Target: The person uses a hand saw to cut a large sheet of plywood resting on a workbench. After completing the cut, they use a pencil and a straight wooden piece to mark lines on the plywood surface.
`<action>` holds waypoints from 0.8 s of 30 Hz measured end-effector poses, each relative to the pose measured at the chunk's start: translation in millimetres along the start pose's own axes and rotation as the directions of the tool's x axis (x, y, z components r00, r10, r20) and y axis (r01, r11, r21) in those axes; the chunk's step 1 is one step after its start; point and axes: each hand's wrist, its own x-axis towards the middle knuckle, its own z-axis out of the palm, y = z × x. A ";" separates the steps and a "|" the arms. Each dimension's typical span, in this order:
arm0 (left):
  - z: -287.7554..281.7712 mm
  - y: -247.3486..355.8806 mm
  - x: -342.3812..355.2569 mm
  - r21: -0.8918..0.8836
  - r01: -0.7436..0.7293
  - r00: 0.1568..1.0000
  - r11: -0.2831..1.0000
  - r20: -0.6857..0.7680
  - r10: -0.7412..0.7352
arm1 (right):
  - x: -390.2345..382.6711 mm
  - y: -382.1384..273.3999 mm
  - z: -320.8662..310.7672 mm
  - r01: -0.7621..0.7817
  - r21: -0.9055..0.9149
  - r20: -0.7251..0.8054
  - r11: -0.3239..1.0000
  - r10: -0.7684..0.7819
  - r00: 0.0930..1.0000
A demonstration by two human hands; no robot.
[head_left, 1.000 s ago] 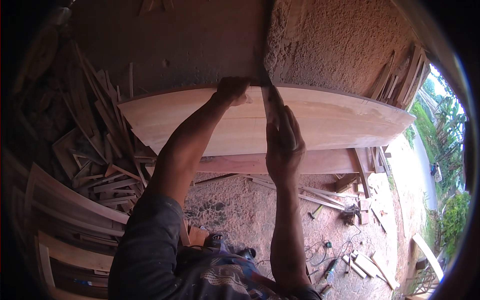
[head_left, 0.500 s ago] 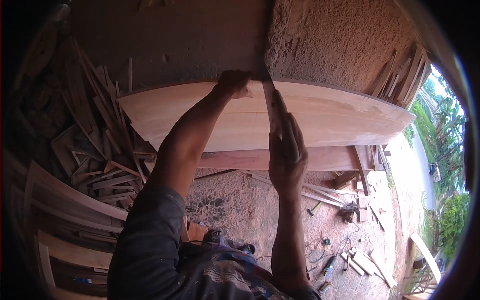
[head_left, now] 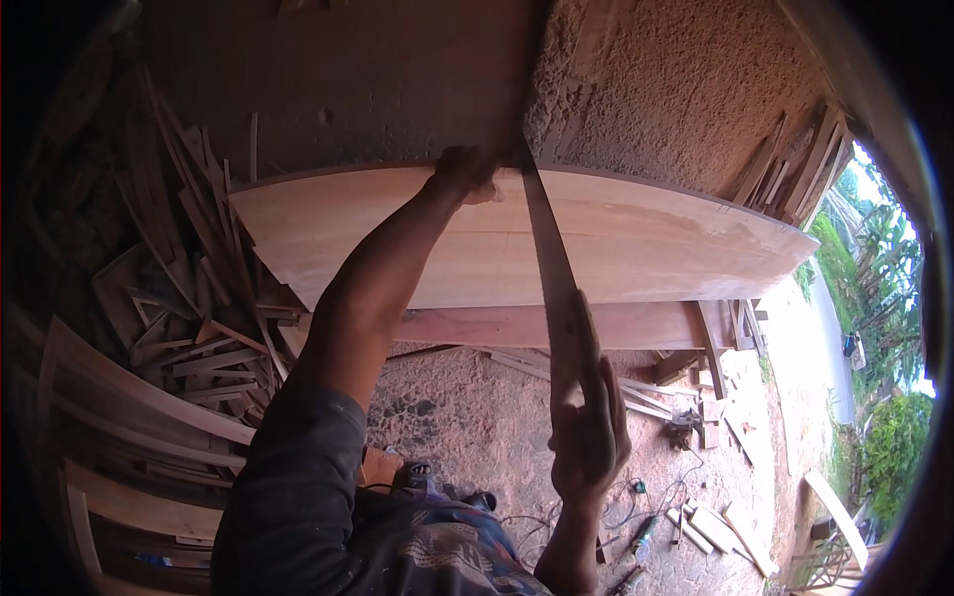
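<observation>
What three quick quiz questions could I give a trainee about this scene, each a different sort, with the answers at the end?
1. Open: Which hand holds the handsaw?
2. True or false: The left hand is at the far edge of the wide pale board.
3. Multiple choice: Where in the picture are the green plants?
A. At the left
B. At the right
C. At the bottom middle

Key:
1. The right hand.
2. True.
3. B.
</observation>
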 end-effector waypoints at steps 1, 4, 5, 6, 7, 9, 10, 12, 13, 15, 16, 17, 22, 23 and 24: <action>-1.6 3.6 9.8 0.019 0.009 1.000 1.000 0.007 -0.009 | -16.2 -7.9 -17.7 -0.037 0.035 0.046 0.999 0.035 0.998; 12.1 13.3 10.9 0.061 0.012 0.999 0.998 0.042 -0.015 | 10.9 -5.4 -2.8 0.056 0.007 -0.058 0.998 -0.056 0.997; 12.9 14.1 6.3 0.058 -0.018 1.000 0.998 0.019 0.017 | 45.5 17.3 20.9 0.058 0.011 -0.050 0.998 -0.057 0.997; 9.2 9.9 1.0 0.067 -0.036 0.999 0.997 -0.004 0.036 | 81.6 38.7 49.8 0.064 0.035 -0.037 0.997 -0.062 0.997; 4.8 12.4 1.6 0.066 -0.032 0.999 0.997 0.008 0.031 | 114.1 41.6 60.5 0.033 0.191 -0.043 0.981 -0.025 0.999; 0.6 7.1 -1.8 0.073 0.000 0.999 0.997 0.039 -0.003 | 107.9 33.0 62.0 -0.010 0.214 -0.035 0.977 0.017 0.999; 0.1 -4.9 -5.2 0.084 0.026 0.999 0.996 0.044 -0.030 | 84.5 17.5 49.6 -0.060 0.180 -0.007 0.982 0.063 0.998; 5.6 -2.5 3.7 0.047 0.030 0.999 0.998 0.032 -0.032 | 14.4 -13.4 -9.0 -0.040 0.069 0.014 0.997 0.039 0.999; 1.9 2.4 15.0 0.047 0.007 1.000 0.999 -0.023 -0.006 | 0.2 -16.6 -28.3 0.044 0.023 0.018 0.999 -0.045 0.999; 17.0 7.5 11.5 0.079 -0.035 0.998 0.996 -0.048 0.039 | 22.0 -10.5 -15.5 0.113 0.002 -0.012 0.994 -0.113 0.994; 20.1 10.3 2.6 0.063 -0.042 0.999 0.997 -0.020 0.043 | 42.3 -4.2 -1.8 0.143 -0.002 -0.022 0.990 -0.143 0.990; 11.7 11.3 -7.3 0.060 -0.039 0.999 0.997 0.004 0.039 | 75.1 19.3 30.2 0.076 0.043 -0.031 0.996 -0.075 0.997; 2.3 6.9 -8.2 0.079 -0.006 1.000 0.997 -0.004 0.007 | 102.1 14.8 36.9 0.080 0.073 -0.016 0.994 -0.079 0.997; 0.6 3.3 -5.5 0.096 0.014 1.000 0.995 -0.013 -0.013 | 74.8 0.9 7.9 0.080 0.002 0.039 0.997 -0.080 0.996; 4.6 8.6 -3.4 0.104 0.019 1.000 0.994 -0.007 -0.018 | 52.2 -6.4 -18.2 0.119 0.008 0.054 0.993 -0.119 0.991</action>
